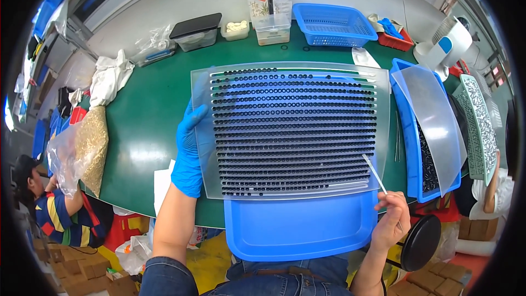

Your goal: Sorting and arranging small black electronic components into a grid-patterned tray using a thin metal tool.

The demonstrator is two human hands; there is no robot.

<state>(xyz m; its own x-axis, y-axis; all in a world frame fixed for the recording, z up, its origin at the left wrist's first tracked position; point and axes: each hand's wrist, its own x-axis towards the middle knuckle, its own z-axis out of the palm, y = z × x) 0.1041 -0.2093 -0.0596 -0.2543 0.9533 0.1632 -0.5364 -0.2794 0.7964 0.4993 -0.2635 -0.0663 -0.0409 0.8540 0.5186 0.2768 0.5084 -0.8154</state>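
My left hand [188, 161], in a blue glove, grips the left edge of a translucent slotted plate [204, 156], thumb on top and fingers hidden beneath. Rows of small black round pieces [296, 112] fill most of its slots; parts of the top and bottom rows show bare. Bare and closed, my right hand [391, 222] pinches a thin white stick [375, 174] near the plate's lower right corner. The stick's tip is over the ends of the rows. Under the plate lies a shallow blue tray [301, 233], its front part sticking out toward me.
To the right, a blue bin [405, 126] of black pieces is partly covered by a translucent sheet [430, 115]. A green basket [471, 109] holds silvery parts. A blue basket [334, 24] and lidded boxes line the back. A bag of tan pieces [93, 148] stands left, near another person [60, 197].
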